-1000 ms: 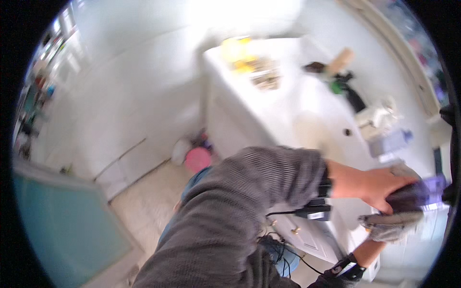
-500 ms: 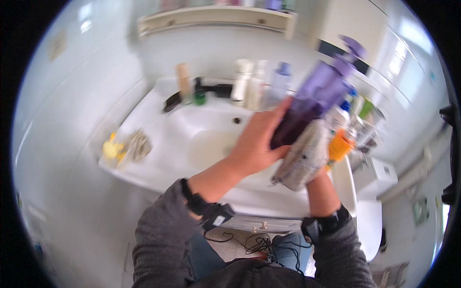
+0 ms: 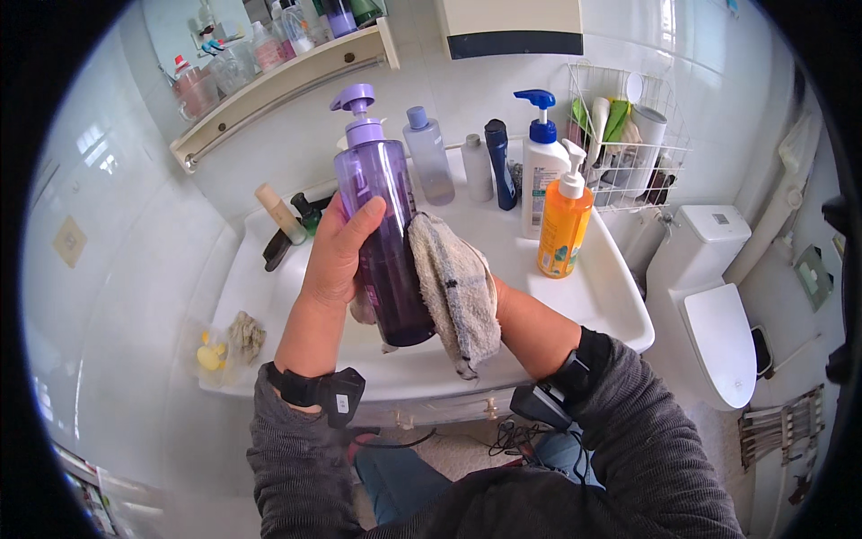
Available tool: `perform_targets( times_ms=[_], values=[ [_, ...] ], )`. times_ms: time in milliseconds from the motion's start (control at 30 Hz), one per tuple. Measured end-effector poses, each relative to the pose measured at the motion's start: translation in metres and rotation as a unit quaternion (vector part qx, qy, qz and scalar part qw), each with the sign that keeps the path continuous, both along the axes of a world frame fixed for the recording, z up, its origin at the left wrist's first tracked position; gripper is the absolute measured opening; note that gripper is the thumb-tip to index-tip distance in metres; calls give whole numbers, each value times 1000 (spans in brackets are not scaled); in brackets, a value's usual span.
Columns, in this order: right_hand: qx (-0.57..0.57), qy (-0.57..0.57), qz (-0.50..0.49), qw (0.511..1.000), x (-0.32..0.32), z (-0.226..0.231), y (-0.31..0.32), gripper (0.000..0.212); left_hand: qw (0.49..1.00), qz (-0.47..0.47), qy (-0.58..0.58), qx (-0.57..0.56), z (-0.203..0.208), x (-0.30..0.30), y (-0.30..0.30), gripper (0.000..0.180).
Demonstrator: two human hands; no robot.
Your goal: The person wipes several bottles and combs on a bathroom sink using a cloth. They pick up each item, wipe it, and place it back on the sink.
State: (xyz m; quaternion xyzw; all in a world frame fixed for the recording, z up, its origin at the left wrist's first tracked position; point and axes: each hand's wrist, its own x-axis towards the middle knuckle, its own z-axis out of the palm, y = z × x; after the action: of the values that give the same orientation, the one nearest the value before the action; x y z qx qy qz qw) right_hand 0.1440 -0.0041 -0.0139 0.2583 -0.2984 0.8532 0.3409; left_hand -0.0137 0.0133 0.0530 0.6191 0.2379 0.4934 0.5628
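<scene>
A tall purple see-through pump bottle point(image 3: 384, 242) stands nearly upright in the air over the white sink point(image 3: 620, 314), dark liquid filling its lower part. My left hand point(image 3: 337, 251) grips it from the left, thumb across the front. Against its right side lies a beige checked cloth point(image 3: 458, 287), which drapes over my right hand point(image 3: 505, 310) and hides the fingers. The cloth is bunched between that hand and the bottle. To the right, an orange pump bottle point(image 3: 564, 229) and a white bottle with a blue pump point(image 3: 543, 166) stand on the sink's rim.
Along the back rim stand a pale lavender bottle point(image 3: 429, 157), a grey bottle point(image 3: 478, 169) and a dark blue bottle point(image 3: 500, 166). A wire basket point(image 3: 620, 189) hangs at the right, above the toilet point(image 3: 718, 332). A shelf point(image 3: 287, 85) with toiletries juts out at upper left.
The purple bottle has gone from tilted rightward to nearly upright and sits further left in view. My head view has swung right. The cloth remains against the bottle.
</scene>
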Motion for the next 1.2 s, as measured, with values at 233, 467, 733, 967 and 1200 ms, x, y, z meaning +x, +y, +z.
perform_targets(
  times_ms=[233,467,733,967,1200],
  values=[
    [-96,-263,-212,936,-4,-6,-4,41,983,136,2,125,25,12,-1,47],
    [14,-300,-422,855,-10,-16,-6,29,925,289,40,244,31,27,-1,58],
    [62,-291,-445,844,-5,-19,-1,30,966,118,-4,232,27,14,-18,67],
    [25,-320,-361,876,-3,-14,-6,28,994,-31,24,98,34,-3,-9,72],
    [-1,-339,-326,883,-4,-13,-4,27,985,86,35,146,-4,7,-6,61]
  ],
)
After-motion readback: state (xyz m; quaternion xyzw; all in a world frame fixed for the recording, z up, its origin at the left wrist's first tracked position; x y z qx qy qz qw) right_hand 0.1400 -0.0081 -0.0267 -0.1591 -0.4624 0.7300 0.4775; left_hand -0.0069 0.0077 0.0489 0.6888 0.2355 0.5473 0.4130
